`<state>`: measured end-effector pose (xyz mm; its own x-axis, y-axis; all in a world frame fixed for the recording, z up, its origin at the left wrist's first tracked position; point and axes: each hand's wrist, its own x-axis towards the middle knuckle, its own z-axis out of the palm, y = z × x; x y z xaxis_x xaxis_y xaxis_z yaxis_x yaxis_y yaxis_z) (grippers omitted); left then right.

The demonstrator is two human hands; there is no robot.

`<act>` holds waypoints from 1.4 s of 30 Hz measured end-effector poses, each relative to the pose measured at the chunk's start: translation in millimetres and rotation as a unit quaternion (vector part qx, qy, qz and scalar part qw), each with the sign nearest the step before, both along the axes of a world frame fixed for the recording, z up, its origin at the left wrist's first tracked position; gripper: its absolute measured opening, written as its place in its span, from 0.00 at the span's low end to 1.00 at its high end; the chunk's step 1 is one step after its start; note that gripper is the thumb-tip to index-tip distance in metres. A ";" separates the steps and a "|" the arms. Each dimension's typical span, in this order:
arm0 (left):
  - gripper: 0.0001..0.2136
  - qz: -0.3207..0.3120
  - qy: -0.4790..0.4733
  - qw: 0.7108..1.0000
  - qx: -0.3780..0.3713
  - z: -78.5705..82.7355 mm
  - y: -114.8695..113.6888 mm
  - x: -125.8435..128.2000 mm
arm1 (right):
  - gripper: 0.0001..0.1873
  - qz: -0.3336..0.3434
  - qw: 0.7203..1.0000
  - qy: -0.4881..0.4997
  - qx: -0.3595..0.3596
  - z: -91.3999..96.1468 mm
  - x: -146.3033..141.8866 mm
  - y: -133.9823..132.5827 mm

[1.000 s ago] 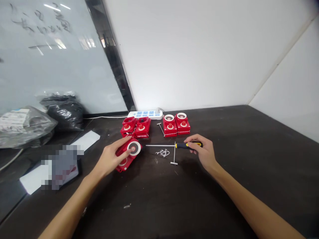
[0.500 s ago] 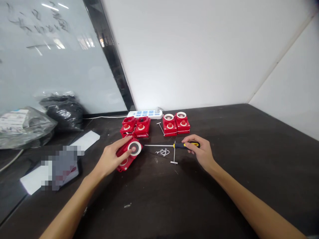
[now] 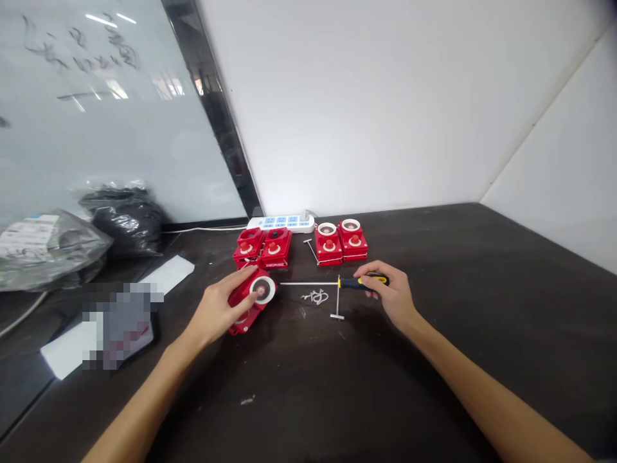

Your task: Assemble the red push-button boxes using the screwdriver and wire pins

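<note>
Screwdriver (image 3: 349,283): dark handle with yellow parts; shaft points left across the scene, tip right at the right edge of the red unit (image 3: 263,290). Contact there cannot be told.
Right hand (image 3: 388,288): wrapped around the screwdriver handle, thumb along its near side.
Left hand (image 3: 219,310): gripping the red unit, thumb on its white-ringed round face, other fingers over the far side.
Red unit: left of centre, turned askew over the dark table (image 3: 308,399), ringed face towards the far right; its near-left part is partly hidden by the hand.
Near the shaft: white tangled ties (image 3: 317,296) on the near side; metal T-shaped rod (image 3: 338,303) reaching to the handle's front end, crossbar nearest the viewer.
Far row: left red pair (image 3: 276,249), right red pair (image 3: 329,247), another T-shaped rod (image 3: 308,242) between them.
Wall side: white power strip (image 3: 282,223) with blue socket panels, behind the left pair.
Far left: clear bag with dark contents (image 3: 128,218), beside a greyish plastic bag (image 3: 53,251).
</note>
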<state>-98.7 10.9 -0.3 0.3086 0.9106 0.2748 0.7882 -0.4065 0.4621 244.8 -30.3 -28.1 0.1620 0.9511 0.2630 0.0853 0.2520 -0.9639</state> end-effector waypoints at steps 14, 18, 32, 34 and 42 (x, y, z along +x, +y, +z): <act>0.33 0.006 0.002 1.000 0.009 -0.5 -0.8 1.1 | 0.04 0.023 0.978 -0.150 0.142 6.8 3.9 -6.8; 0.33 0.009 -0.020 1.000 -0.016 -0.4 1.8 -3.4 | 0.04 0.037 0.971 -0.168 0.164 11.5 3.3 -9.3; 0.31 0.026 -0.118 0.987 -0.104 -17.3 17.7 -27.0 | 0.05 0.026 0.974 -0.148 0.167 9.5 1.2 -8.0; 0.32 0.027 -0.121 0.987 -0.106 -16.2 16.6 -25.6 | 0.05 0.028 0.974 -0.147 0.168 9.3 1.3 -8.0; 0.33 0.025 -0.102 0.989 -0.099 -13.3 14.0 -22.6 | 0.05 0.036 0.971 -0.149 0.184 8.9 1.3 -7.0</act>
